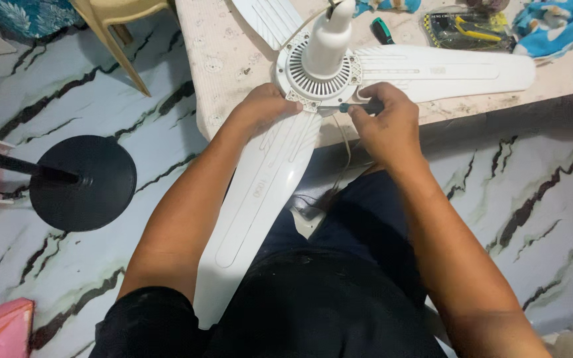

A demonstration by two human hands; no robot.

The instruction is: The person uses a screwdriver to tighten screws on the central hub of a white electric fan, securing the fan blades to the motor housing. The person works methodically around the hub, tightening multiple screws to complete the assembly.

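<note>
A white ceiling fan lies on a table [227,59], its round vented motor housing [318,71] near the front edge. One long white blade [260,199] reaches down over my lap, another blade [445,69] points right. My left hand [263,109] presses on the blade root beside the housing. My right hand [382,122] grips a screwdriver [356,106] with a dark handle, its tip pointing left at the housing rim. A thin cord [346,146] hangs from under the fan.
A black round stand base [84,182] with a pole sits on the marble floor at left. On the table's far side lie a green-handled tool [382,30], a clear tool packet [469,30] and blue cloth [555,26]. A tan chair leg [117,43] stands top left.
</note>
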